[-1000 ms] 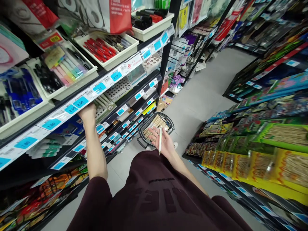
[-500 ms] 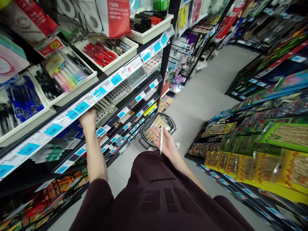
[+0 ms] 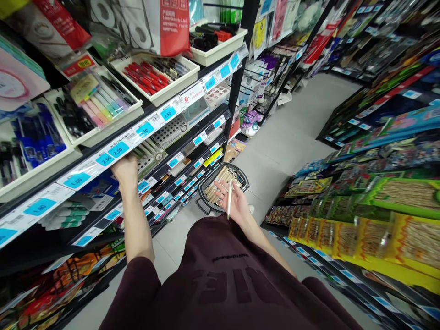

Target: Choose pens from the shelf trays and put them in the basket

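My left hand reaches in under the price-tag rail of the upper shelf, and its fingers are hidden there. Beside it on the lower shelf are slim pale items in a holed tray. In front of my shirt, my right hand is turned palm up with a slender white pen lying across it; the fingers are spread and slightly curled around the pen. Below and beyond that hand, a dark basket on the floor holds light wooden-looking sticks.
White trays of blue pens, red pens and pastel markers line the upper left shelf. Packaged goods fill the right shelves. A grey floor aisle runs between them.
The view has shifted slightly. My left hand is still under the rail, and the pen still lies in my right hand.
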Demonstrator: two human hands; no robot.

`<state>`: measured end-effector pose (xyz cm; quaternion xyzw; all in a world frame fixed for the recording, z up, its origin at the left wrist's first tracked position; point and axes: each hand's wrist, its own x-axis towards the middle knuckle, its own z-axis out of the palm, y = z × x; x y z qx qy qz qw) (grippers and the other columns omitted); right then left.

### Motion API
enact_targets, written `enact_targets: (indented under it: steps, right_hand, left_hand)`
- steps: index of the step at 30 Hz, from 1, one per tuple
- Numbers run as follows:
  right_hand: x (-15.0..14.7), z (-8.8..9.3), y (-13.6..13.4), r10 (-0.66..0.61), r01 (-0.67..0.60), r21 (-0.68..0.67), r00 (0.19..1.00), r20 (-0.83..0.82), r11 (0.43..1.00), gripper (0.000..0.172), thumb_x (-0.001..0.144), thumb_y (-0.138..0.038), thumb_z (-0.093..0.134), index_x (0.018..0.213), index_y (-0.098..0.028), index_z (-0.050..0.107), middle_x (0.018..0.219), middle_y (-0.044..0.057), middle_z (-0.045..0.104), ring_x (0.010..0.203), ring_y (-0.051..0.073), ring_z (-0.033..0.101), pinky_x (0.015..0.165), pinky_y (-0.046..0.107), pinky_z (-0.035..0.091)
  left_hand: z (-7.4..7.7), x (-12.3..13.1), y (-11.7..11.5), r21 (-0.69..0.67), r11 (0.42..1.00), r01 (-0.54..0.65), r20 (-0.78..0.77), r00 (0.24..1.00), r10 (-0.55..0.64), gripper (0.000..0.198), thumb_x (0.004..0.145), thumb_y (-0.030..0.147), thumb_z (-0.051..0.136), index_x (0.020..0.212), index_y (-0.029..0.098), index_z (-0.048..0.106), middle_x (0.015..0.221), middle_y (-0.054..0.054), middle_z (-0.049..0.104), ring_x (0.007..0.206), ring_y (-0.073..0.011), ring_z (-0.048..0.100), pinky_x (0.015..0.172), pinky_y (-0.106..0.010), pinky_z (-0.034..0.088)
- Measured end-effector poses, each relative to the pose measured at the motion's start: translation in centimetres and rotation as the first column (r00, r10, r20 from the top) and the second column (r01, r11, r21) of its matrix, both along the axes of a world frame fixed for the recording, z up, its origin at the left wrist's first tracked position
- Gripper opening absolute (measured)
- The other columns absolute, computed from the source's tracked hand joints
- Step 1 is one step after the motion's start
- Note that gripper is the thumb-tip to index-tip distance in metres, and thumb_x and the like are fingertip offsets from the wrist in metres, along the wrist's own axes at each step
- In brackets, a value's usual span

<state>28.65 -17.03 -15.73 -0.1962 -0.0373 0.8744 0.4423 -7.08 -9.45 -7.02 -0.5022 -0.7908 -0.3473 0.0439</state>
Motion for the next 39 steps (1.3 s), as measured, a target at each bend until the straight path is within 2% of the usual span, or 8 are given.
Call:
enact_targets:
  steps: [3,8,13,17,21,28,34,39]
  right_hand:
    - [1.8,0.0,0.3,-0.1,0.1,-0.04,0.995,0.005,0.994,0.038,0.102,-0.042,0.035,0.116,-0.02,0.062,0.128,0.007,0.066,0.088,0.015,0.07,0.062,0.026,0.059]
    - [6.5,-1.0,0.1,-0.306,0.312,-0.09,0.949,0.082,0.946,0.034,0.102,-0.037,0.034,0.116,-0.026,0.063,0.125,0.002,0.067,0.099,0.013,0.068,0.072,0.027,0.059]
    - [9.5,-3.2,-1.8,-0.372,0.387,-0.124,0.919,0.13,0.914,0.031,0.102,-0.032,0.035,0.116,-0.027,0.063,0.127,0.0,0.067,0.109,0.012,0.065,0.076,0.026,0.058]
    - [10.1,-4.3,-2.6,-0.355,0.377,-0.116,0.919,0.172,0.919,0.028,0.1,-0.032,0.04,0.118,-0.029,0.062,0.129,-0.001,0.065,0.112,0.011,0.063,0.077,0.025,0.058]
    - [10.1,-4.2,-1.7,-0.359,0.376,-0.093,0.919,0.161,0.922,0.028,0.1,-0.032,0.04,0.117,-0.03,0.062,0.126,-0.001,0.067,0.109,0.011,0.065,0.077,0.027,0.058]
    - [9.8,-2.7,0.3,-0.369,0.385,-0.064,0.912,0.178,0.921,0.033,0.101,-0.036,0.035,0.114,-0.028,0.064,0.121,0.0,0.069,0.082,0.01,0.067,0.066,0.024,0.056]
    - [10.3,-2.9,-0.1,-0.374,0.4,-0.102,0.905,0.205,0.911,0.029,0.098,-0.035,0.039,0.111,-0.027,0.064,0.112,-0.003,0.072,0.069,0.008,0.063,0.061,0.022,0.055]
    - [11.0,-3.5,-0.2,-0.382,0.401,-0.095,0.908,0.174,0.911,0.02,0.097,-0.031,0.046,0.086,-0.021,0.06,0.057,-0.007,0.06,0.04,0.006,0.044,0.039,0.015,0.039]
  left_hand:
    - [-0.2,1.4,-1.4,0.107,0.986,-0.131,-0.095,0.985,0.141,0.029,0.092,0.028,0.047,0.096,0.006,0.066,0.11,-0.021,0.066,0.12,-0.0325,0.053,0.104,-0.05,0.038]
    - [-3.8,6.1,-5.7,0.204,0.979,-0.023,-0.173,0.983,0.059,0.031,0.092,0.026,0.046,0.115,0.015,0.064,0.128,-0.018,0.058,0.124,-0.029,0.051,0.107,-0.048,0.034]
    - [-11.5,13.5,-11.8,0.068,0.956,0.284,0.066,0.955,-0.288,0.023,0.093,0.022,0.046,0.104,0.02,0.066,0.109,-0.011,0.066,0.108,-0.0239,0.06,0.1,-0.043,0.044]
    - [-15.1,18.4,-15.7,-0.054,0.736,0.675,0.302,0.713,-0.633,0.027,0.095,0.018,0.042,0.1,0.022,0.068,0.1,-0.007,0.068,0.099,-0.0205,0.062,0.091,-0.038,0.051]
    - [-15.2,19.2,-16.2,-0.188,0.479,0.858,0.276,0.514,-0.812,0.029,0.095,0.013,0.041,0.105,0.022,0.067,0.102,-0.007,0.068,0.098,-0.0206,0.061,0.088,-0.037,0.051]
    - [-14.1,17.4,-13.4,-0.256,0.497,0.829,0.172,0.545,-0.82,0.03,0.096,0.015,0.04,0.111,0.021,0.065,0.107,-0.007,0.067,0.102,-0.0221,0.059,0.09,-0.038,0.048]
    - [-15.0,17.7,-13.6,-0.249,0.513,0.821,0.205,0.562,-0.801,0.031,0.097,0.015,0.039,0.112,0.021,0.065,0.106,-0.008,0.067,0.1,-0.0219,0.059,0.09,-0.039,0.049]
    - [-16.3,18.6,-14.5,-0.31,0.435,0.845,0.241,0.513,-0.824,0.029,0.097,0.017,0.04,0.107,0.021,0.066,0.1,-0.007,0.068,0.095,-0.0213,0.061,0.085,-0.037,0.049]
